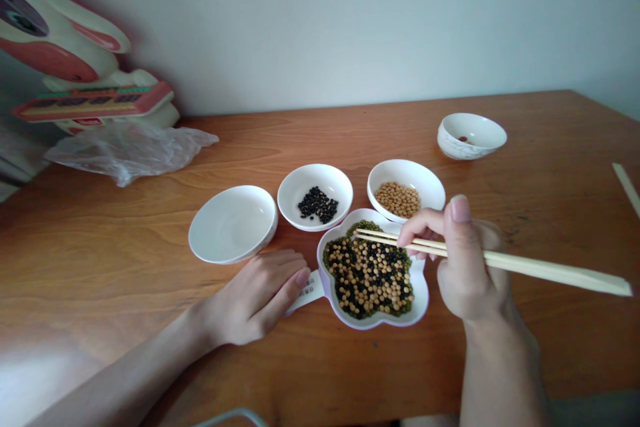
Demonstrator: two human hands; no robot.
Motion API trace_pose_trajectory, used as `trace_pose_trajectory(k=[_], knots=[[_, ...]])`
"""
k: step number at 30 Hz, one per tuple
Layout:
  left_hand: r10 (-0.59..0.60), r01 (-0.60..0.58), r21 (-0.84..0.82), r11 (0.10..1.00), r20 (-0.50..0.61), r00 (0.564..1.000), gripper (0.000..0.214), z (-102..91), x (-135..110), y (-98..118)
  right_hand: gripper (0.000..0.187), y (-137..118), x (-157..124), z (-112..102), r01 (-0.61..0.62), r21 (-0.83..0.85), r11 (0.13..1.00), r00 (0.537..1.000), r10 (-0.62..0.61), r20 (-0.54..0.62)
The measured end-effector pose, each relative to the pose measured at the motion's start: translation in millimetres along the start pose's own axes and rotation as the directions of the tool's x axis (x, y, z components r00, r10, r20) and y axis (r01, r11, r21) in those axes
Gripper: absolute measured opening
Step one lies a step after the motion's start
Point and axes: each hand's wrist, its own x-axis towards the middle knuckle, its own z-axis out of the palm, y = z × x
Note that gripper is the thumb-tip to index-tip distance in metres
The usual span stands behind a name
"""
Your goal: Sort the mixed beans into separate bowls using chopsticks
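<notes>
A white dish with a lilac edge (421,293) holds a mix of green, black and tan beans (373,270). From its left side sticks out a handle-like strip with a printed white label (307,292). My left hand (265,293) lies over that strip, fingers together and thumb along it; the fingers' undersides are hidden. In my right hand (463,260) is a pair of wooden chopsticks (540,265). Their tips are close together over the dish's upper left part; whether a bean is between them is too small to tell.
Behind the dish stand a white bowl (233,223) at left, a bowl of black beans (317,205) and a bowl of tan beans (399,199). Farther right is a bowl (470,137) with something reddish. A plastic bag (135,150) and cartoon figure (100,73) sit at left.
</notes>
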Motion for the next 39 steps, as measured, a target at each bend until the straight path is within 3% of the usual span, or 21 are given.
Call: trace_pose_trajectory(k=[5, 10, 26, 39], knots=[[-0.002, 0.002, -0.007, 1.000, -0.007, 1.000, 0.031, 0.0, 0, 0, 0.072, 0, -1, 0, -0.057, 0.036, 0.998, 0.997, 0.055, 0.061], [-0.004, 0.004, -0.001, 1.000, -0.006, 1.000, 0.032, -0.2, 0, 0, 0.074, 1, 0, 3, -0.043, 0.025, 0.999, 0.998, 0.042, 0.048], [-0.016, 0.016, 0.011, 1.000, 0.004, 1.000, 0.034, -0.6, 2, 1, 0.079, -1, -6, 6, -0.016, 0.142, 0.990, 0.981, 0.043, -0.191], [-0.002, 0.002, -0.011, 1.000, 0.000, 1.000, 0.031, 1.3, 2, 0, 0.080, 8, -5, 8, -0.108, 0.046, 0.993, 0.994, 0.108, 0.015]])
